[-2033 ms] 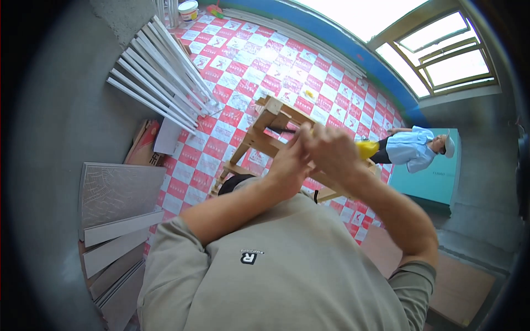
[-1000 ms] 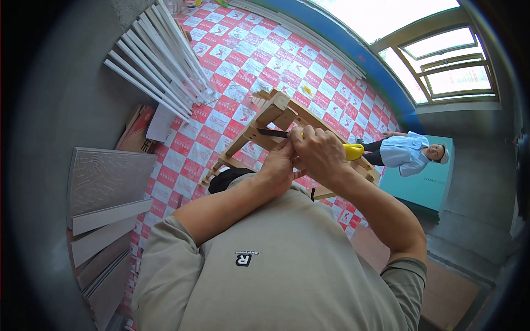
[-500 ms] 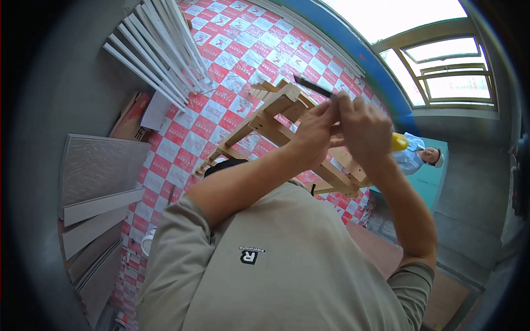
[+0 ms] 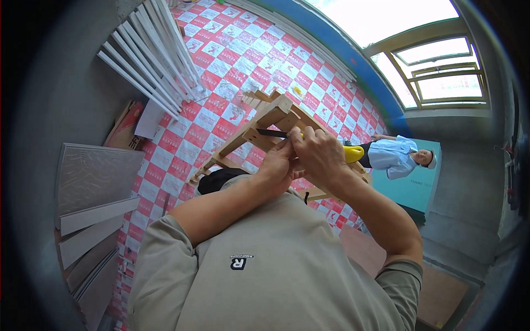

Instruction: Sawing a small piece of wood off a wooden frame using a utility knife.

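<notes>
My right hand (image 4: 320,156) is wrapped round a yellow-handled knife (image 4: 354,153), whose thick rounded end sticks out to the right of the fist. Its narrow dark blade points left, out past my left hand (image 4: 277,164). That hand is closed, with thumb and fingers pinched at the front of the knife, close against the right hand. The overlapping fingers hide most of the handle. Both hands are held in front of my chest, above a wooden stepladder (image 4: 270,117).
Several long pale strips (image 4: 157,60) lean at the far left. Boards (image 4: 99,174) stand along the left wall. Red-and-white checked sheeting (image 4: 232,88) covers the floor. To the right, a person in a light blue shirt (image 4: 395,156) is beside a green panel (image 4: 422,190). A window (image 4: 441,71) is beyond.
Both hands have come lower and to the left with the knife, and its blade now lies nearly level. More of the person on the right shows.
</notes>
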The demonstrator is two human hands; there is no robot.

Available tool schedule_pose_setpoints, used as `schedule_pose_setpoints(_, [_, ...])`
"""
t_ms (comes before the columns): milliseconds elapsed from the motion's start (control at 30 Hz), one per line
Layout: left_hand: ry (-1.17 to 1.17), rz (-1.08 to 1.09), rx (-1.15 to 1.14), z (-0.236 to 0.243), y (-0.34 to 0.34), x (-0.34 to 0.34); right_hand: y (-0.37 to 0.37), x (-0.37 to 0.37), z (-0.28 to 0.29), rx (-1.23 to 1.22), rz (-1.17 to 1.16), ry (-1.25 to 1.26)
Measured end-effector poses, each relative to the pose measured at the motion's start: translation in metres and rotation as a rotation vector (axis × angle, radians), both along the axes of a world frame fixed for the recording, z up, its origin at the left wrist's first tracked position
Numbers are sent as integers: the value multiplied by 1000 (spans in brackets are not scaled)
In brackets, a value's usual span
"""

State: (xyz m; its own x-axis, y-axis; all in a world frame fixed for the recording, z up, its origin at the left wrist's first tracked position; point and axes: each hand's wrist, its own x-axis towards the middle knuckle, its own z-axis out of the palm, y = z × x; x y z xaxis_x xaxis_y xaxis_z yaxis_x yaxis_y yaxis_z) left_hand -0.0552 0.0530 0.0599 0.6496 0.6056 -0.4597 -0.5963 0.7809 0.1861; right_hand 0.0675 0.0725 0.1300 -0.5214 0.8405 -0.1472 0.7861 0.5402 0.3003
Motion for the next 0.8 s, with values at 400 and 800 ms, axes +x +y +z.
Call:
schedule_pose_setpoints(400, [-287, 158, 405, 30, 45, 24, 19, 0, 74, 321, -44, -47])
schedule_pose_setpoints(800, [-42, -18, 38, 1, 7, -4, 0, -6, 4, 50, -15, -27])
